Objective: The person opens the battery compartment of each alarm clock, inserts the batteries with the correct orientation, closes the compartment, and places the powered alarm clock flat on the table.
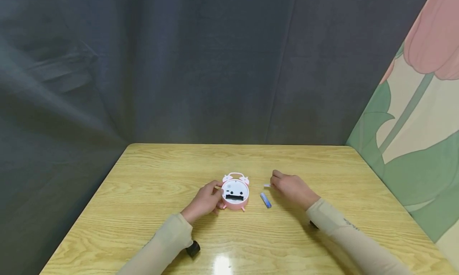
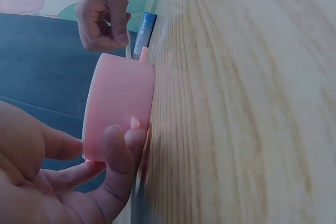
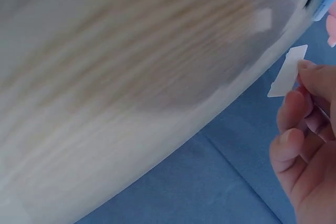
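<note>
A pink twin-bell alarm clock (image 1: 235,192) lies on the table with its white back up and its dark battery slot uncovered. At its left side my left hand (image 1: 205,199) holds the rim, thumb and fingers bent around the edge in the left wrist view. Between the thumb and fingers of my right hand (image 1: 291,188) is a small flat white battery cover (image 3: 289,72), pinched by one end. The right hand is to the right of the clock, close over the table. A blue battery (image 1: 265,200) lies between the clock and the right hand.
The wooden table (image 1: 161,167) runs back to a dark grey curtain (image 1: 222,67). A flower-patterned wall covering (image 1: 412,155) borders its right side. Black wrist-worn gear (image 1: 193,249) sits below the left sleeve, near the tabletop.
</note>
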The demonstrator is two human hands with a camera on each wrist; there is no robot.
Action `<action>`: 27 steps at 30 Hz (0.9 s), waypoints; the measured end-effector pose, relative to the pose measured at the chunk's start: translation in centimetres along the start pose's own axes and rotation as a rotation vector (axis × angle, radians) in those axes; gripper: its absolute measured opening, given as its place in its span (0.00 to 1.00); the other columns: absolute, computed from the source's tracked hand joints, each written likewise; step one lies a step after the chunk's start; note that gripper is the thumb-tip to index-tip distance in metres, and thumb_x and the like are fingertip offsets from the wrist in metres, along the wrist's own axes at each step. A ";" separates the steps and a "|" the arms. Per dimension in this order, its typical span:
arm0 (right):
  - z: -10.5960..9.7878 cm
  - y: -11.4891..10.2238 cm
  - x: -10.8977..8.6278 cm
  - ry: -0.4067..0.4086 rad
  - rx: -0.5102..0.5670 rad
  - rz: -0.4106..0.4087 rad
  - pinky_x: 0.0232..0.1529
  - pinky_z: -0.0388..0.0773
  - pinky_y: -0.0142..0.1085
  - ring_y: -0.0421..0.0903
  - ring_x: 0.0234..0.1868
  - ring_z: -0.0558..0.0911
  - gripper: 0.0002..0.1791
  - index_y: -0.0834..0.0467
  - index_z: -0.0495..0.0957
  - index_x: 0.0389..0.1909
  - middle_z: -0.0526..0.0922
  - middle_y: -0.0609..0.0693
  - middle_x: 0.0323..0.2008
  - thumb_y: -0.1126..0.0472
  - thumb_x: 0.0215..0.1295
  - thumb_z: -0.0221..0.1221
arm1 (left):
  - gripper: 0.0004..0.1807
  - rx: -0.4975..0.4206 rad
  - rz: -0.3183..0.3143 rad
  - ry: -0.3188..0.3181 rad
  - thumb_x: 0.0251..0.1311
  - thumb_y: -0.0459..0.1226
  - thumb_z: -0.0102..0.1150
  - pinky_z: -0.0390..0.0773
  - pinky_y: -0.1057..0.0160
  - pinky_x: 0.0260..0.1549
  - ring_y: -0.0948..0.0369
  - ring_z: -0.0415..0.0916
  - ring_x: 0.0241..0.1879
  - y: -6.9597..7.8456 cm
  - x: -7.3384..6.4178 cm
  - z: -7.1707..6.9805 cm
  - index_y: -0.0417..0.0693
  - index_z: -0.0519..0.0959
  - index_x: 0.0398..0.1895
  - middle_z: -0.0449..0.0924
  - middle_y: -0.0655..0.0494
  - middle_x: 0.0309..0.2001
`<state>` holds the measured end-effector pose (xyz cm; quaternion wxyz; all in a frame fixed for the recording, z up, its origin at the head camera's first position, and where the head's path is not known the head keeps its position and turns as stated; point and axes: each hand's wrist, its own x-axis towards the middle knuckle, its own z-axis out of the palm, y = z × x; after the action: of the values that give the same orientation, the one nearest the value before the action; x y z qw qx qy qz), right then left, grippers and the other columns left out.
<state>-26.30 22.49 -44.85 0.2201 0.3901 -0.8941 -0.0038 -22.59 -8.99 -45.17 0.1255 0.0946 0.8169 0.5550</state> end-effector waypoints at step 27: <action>-0.7 -0.8 0.6 -0.114 0.168 0.108 0.23 0.71 0.28 0.33 0.24 0.69 0.08 0.50 0.82 0.27 0.73 0.41 0.27 0.66 0.61 0.68 | 0.20 0.004 0.005 0.015 0.74 0.33 0.44 0.81 0.61 0.19 0.59 0.78 0.23 -0.1 0.0 0.0 0.33 0.67 0.65 0.78 0.45 0.35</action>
<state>-25.84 21.63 -44.17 0.1353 0.3577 -0.9220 0.0606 -22.63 -9.03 -45.27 0.1178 0.0927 0.8187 0.5543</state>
